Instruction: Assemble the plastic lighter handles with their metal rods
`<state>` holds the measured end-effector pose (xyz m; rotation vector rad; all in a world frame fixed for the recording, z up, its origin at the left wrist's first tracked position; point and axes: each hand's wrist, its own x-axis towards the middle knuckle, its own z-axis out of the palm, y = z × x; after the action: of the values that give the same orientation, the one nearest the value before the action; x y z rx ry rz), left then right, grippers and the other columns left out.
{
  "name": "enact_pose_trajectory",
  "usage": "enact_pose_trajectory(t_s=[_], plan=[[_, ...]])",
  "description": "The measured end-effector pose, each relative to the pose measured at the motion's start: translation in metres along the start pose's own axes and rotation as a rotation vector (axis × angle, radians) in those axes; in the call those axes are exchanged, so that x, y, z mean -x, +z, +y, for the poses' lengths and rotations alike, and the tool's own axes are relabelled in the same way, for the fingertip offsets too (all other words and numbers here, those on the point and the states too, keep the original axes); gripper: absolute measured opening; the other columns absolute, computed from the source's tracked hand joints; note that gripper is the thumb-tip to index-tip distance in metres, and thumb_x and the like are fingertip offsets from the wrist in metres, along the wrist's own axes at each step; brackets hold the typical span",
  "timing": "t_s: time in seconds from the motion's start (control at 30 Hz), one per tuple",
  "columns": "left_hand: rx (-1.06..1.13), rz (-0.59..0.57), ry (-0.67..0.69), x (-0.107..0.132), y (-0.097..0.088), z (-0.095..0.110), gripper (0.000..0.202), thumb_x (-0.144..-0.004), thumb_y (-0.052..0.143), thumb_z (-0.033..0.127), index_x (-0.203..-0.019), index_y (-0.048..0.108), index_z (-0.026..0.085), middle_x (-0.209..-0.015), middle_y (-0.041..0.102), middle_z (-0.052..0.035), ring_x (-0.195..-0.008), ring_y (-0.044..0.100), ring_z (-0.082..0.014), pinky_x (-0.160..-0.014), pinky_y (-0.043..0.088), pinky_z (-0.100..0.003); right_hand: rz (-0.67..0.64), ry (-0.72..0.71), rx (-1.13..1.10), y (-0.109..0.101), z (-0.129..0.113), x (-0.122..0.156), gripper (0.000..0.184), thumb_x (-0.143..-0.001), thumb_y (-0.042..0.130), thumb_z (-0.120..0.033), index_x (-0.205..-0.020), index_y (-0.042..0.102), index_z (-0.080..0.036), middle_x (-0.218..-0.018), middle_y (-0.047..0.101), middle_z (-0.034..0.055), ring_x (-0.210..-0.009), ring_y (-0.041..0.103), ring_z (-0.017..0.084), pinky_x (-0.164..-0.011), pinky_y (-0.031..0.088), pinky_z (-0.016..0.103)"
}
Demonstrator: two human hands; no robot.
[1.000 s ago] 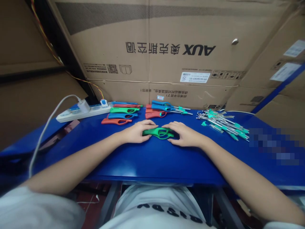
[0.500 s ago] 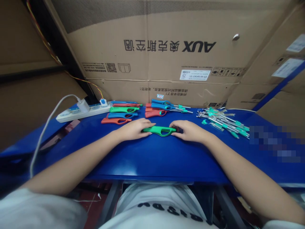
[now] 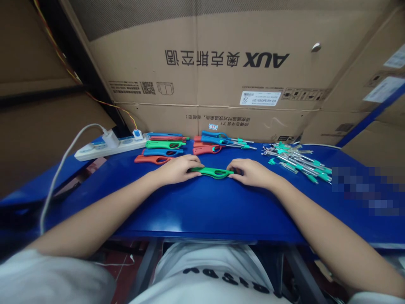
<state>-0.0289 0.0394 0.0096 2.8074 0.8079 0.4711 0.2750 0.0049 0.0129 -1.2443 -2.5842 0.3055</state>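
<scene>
A green utility lighter body (image 3: 210,171) with an oval trigger opening lies level between my hands, just over the blue table (image 3: 202,211). My left hand (image 3: 179,171) has its thumb and fingers closed round the handle end. At the narrow end, the fingertips of my right hand (image 3: 250,172) pinch the tip. Whether a small part is also between those fingers is hidden. Behind my left hand lie several lighter bodies in red, blue and green, among them an orange-red one (image 3: 152,159) closest to it.
Red and blue lighters with metal rods (image 3: 211,141) lie at the back middle. A pile of metal rods with teal parts (image 3: 295,162) is at the right. A white power strip (image 3: 95,153) with plugs sits at the left. A cardboard wall (image 3: 190,93) stands behind.
The green lighter body has rolled slightly and looks narrower, with its trigger opening slimmer. My hands have barely shifted and keep their hold on both ends.
</scene>
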Motion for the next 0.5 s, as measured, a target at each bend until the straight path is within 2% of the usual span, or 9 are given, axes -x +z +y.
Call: enact_pose_trajectory(t_s=[0.17,0.33,0.5], plan=[[0.103,-0.004,-0.072,-0.0016,0.0001,-0.0016,0.035,-0.088,0.069,0.037,-0.116,0.071,0.017,-0.115,0.067,-0.0106,-0.109,0.063,-0.0252,-0.099,0.048,-0.037,-0.023,0.030,-0.022,0.0008,0.0011,-0.0001,0.015,-0.090,0.064,-0.028,-0.102,0.069,-0.019,-0.091,0.069,0.0052,-0.072,0.057,0.015,-0.064,0.039,0.026],[0.241,-0.004,-0.206,-0.0024,0.0015,-0.0034,0.042,-0.079,0.075,0.047,-0.108,0.073,0.017,-0.103,0.069,-0.0086,-0.082,0.064,-0.0185,-0.073,0.051,-0.030,-0.038,0.089,0.009,-0.0003,-0.0002,0.0006,0.011,-0.089,0.063,-0.027,-0.096,0.066,-0.020,-0.086,0.070,0.0044,-0.068,0.057,0.015,-0.060,0.036,0.026],[0.354,0.000,-0.359,-0.0034,0.0029,-0.0045,0.044,-0.072,0.079,0.048,-0.103,0.072,0.017,-0.094,0.072,-0.0051,-0.077,0.062,-0.0174,-0.067,0.048,-0.028,-0.054,0.115,0.042,-0.0026,-0.0034,0.0009,0.009,-0.090,0.060,-0.024,-0.097,0.064,-0.020,-0.088,0.071,0.0051,-0.070,0.059,0.016,-0.061,0.037,0.026]])
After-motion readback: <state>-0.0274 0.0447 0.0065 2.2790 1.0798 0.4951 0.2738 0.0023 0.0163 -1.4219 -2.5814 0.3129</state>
